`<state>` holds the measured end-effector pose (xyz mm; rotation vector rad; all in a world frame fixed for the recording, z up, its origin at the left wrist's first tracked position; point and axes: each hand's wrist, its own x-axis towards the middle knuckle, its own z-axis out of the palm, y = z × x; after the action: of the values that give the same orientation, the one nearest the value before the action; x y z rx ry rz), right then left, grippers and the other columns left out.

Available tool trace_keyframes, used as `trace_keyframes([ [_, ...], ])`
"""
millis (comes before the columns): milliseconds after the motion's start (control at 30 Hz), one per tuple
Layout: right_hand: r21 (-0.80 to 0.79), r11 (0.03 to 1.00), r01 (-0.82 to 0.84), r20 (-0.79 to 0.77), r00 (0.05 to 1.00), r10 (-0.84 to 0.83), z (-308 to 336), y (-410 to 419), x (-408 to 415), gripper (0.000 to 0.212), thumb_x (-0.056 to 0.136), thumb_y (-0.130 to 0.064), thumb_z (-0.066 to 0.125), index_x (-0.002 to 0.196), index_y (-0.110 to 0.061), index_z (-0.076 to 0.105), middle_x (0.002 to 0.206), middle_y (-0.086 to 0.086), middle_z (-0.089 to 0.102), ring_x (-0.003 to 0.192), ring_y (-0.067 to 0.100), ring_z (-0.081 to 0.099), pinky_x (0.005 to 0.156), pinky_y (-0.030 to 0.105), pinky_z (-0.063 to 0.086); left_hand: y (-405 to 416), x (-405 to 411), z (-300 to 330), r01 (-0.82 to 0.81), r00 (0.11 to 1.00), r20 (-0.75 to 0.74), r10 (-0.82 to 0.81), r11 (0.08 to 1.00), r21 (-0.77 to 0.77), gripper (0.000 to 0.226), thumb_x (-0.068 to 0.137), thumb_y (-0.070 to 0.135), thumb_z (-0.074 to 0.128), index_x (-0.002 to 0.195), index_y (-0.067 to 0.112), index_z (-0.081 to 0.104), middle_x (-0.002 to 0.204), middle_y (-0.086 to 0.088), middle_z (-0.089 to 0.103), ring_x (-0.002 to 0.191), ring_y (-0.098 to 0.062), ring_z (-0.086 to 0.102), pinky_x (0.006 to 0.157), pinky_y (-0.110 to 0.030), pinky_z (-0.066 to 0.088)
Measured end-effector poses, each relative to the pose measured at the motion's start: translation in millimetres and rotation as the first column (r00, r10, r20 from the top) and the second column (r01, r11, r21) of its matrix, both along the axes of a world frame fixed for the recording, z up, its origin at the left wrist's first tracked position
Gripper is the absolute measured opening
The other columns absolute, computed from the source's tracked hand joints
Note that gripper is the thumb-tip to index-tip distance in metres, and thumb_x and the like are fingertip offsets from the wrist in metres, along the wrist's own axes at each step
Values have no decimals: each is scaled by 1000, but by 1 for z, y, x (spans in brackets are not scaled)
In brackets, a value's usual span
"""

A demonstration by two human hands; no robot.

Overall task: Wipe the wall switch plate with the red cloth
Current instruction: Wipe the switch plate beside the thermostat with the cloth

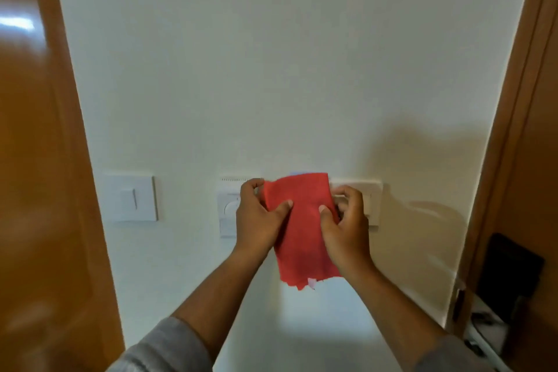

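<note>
- Both hands have the red cloth [303,226] pinched: left hand [259,220] on its left edge, right hand [347,229] on its right, thumbs pressed on the front, fingers curled behind.
- Cloth hangs flat and a bit crumpled, frayed along the bottom.
- It sits in front of the wall plates: dial plate [228,208] peeking out left of the cloth, switch plate [373,202] right of it, mostly hidden by the right hand.
- Another switch [131,198] well left of the cloth, wooden doors [36,160] on both sides.
</note>
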<state>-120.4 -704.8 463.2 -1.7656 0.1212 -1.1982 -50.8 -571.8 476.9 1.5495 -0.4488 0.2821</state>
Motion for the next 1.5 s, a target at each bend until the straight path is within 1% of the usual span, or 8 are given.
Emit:
trace_keyframes([
  [167, -430, 878, 210, 131, 977, -169, -9, -32, 32, 18, 89, 1, 61, 98, -12, 68, 95, 1, 69, 89, 27, 66, 80, 24, 48, -14, 26, 10, -186, 954, 291, 78, 912, 365, 59, 81, 23, 81, 130, 32, 48, 99, 17, 60, 85, -11, 57, 75, -27, 44],
  [333, -657, 389, 646, 397, 735, -550, -23, -31, 55, 19, 87, -4, 69, 104, -7, 77, 106, 17, 67, 99, 39, 56, 73, 49, 55, -12, 35, 13, -300, 924, 362, 121, 815, 496, 31, 83, 34, 80, 94, 25, 51, 75, 17, 57, 70, -10, 57, 56, -24, 42],
  [600, -833, 248, 495, 320, 796, -514, -49, -9, 75, 52, 98, -25, 51, 140, 7, 50, 143, 31, 50, 136, 49, 44, 113, 56, 38, 3, 31, 38, -338, 902, 430, 33, 675, 656, 21, 92, 42, 65, 93, 21, 65, 80, 5, 70, 75, -20, 67, 63, -29, 52],
  [733, -883, 140, 449, 360, 836, -414, -56, -28, 94, 73, 103, -46, 41, 151, 7, 28, 160, 32, 22, 149, 46, 20, 124, 56, 12, 21, 47, 79, -694, 493, 864, 104, 646, 319, 39, 87, 55, 57, 88, 21, 75, 82, 0, 76, 72, -26, 72, 61, -34, 55],
  [867, -888, -88, 451, 459, 856, -238, -51, -47, 112, 71, 104, -44, 46, 156, -1, 22, 165, 23, 13, 152, 40, 15, 124, 54, 6, 12, 91, 128, -812, 101, 994, -51, 572, 112, 69, 90, 64, 61, 133, 10, 67, 141, -23, 62, 133, -46, 56, 102, -56, 51],
  [1000, -838, -303, 453, 499, 861, -92, -37, -69, 116, 66, 108, -40, 31, 158, -3, 11, 165, 19, 3, 154, 35, 3, 126, 46, 2, -3, 120, 150, -878, 40, 994, -98, 471, 81, 93, 89, 78, 48, 157, 16, 39, 163, -24, 34, 151, -48, 31, 119, -66, 22],
  [1200, -838, -458, 296, 281, 954, 103, -4, -80, 107, 60, 108, -35, 40, 157, -6, 21, 165, 13, 14, 154, 33, 9, 126, 46, 2, -8, 133, 146, -868, -40, 997, -59, 496, -5, 96, 89, 81, 40, 160, 17, 33, 165, -23, 33, 151, -46, 30, 119, -67, 21],
  [1500, -867, -68, 494, 494, 832, -252, -40, -49, 117, 77, 105, -55, 27, 157, 0, 11, 161, 19, 14, 153, 39, 4, 125, 50, 2, -10, 139, 143, -874, -55, 998, -42, 486, -28, 97, 88, 81, 40, 160, 16, 33, 164, -24, 33, 150, -48, 31, 118, -68, 22],
])
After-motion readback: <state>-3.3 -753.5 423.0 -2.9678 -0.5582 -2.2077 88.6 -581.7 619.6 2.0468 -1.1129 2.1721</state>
